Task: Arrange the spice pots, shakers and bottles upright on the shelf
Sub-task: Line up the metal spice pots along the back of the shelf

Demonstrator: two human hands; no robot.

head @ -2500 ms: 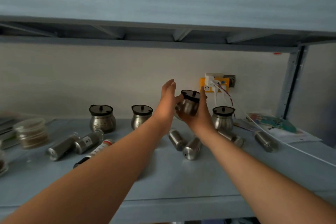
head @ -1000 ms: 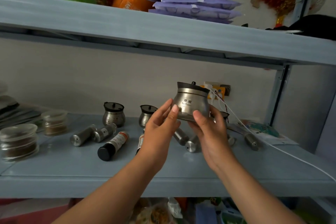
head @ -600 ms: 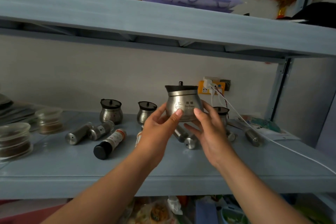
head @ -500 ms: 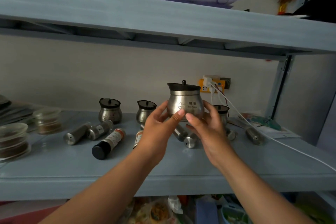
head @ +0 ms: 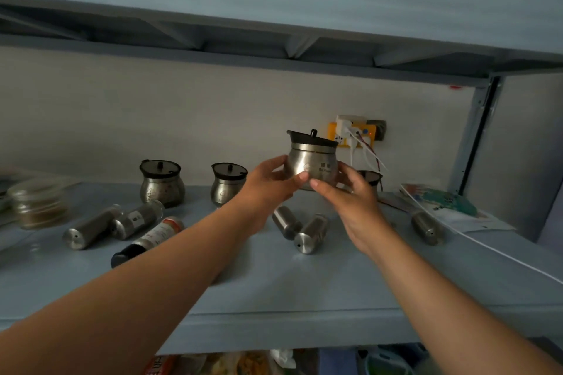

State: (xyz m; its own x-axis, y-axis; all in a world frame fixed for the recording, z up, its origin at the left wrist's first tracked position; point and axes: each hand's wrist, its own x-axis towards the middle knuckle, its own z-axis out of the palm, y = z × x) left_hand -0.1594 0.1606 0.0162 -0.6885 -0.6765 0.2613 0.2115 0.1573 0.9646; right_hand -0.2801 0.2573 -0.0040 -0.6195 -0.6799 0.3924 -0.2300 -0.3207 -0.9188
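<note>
A steel spice pot (head: 315, 161) with a dark lid is held upright above the grey-blue shelf (head: 274, 292), gripped from both sides by my left hand (head: 269, 183) and my right hand (head: 350, 195). Two more pots (head: 161, 184) (head: 228, 184) stand upright at the back left. A further pot (head: 370, 177) is partly hidden behind my right hand. Steel shakers lie on their sides: two at the left (head: 88, 227) (head: 137, 219), two in the middle (head: 285, 222) (head: 310, 234), one at the right (head: 426, 227). A red-labelled bottle (head: 149, 239) with a black cap also lies flat.
A stack of clear round tubs (head: 38, 202) sits at the far left. A yellow wall socket (head: 355, 134) with plugs is behind the held pot, and a white cable (head: 487, 248) trails across the right side. A printed packet (head: 447, 204) lies at the right. The upper shelf (head: 274, 0) hangs close overhead.
The held pot has moved further back into the shelf, towards the wall, still upright in both hands. The camera has tilted down, so the goods on the upper shelf left the view.
</note>
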